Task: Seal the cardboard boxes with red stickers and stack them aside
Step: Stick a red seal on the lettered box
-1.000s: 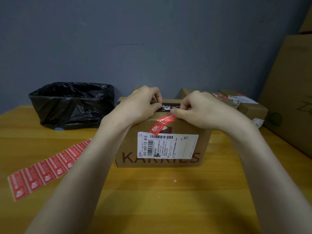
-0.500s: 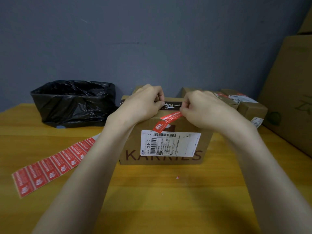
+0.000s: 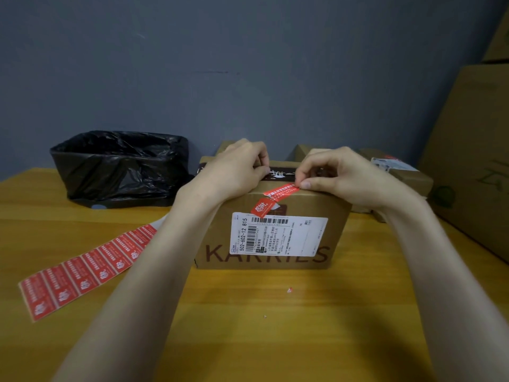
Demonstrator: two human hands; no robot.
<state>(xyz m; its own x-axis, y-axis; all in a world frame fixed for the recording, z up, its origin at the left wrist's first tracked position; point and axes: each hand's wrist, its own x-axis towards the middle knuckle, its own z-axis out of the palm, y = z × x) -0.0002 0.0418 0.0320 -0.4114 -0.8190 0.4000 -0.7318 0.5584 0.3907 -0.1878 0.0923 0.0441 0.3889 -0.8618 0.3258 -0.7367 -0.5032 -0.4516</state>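
Head camera looks down two bare forearms that reach forward over a yellow wooden table, where a tiny pale scrap lies on the bare wood. To the left a strip of red stickers lies flat and runs diagonally away from the near edge, its far end passing behind the left forearm. Past the scrap, at the middle of the table, stands the cardboard box, brown lettering on its front face partly covered by a white shipping label. A red sticker slants from the box's top front edge down onto the front face, its lower end just over the label's upper edge and a bit of white showing beneath it. The right hand pinches the sticker's upper end between thumb and forefinger at that top edge. The left hand sits on the box top with fingers curled and tips against the lid; whether it pinches anything there I cannot tell. Behind, at the left, is a bin lined with a black bag; at the right are smaller boxes and a large carton, all before a grey-blue wall.
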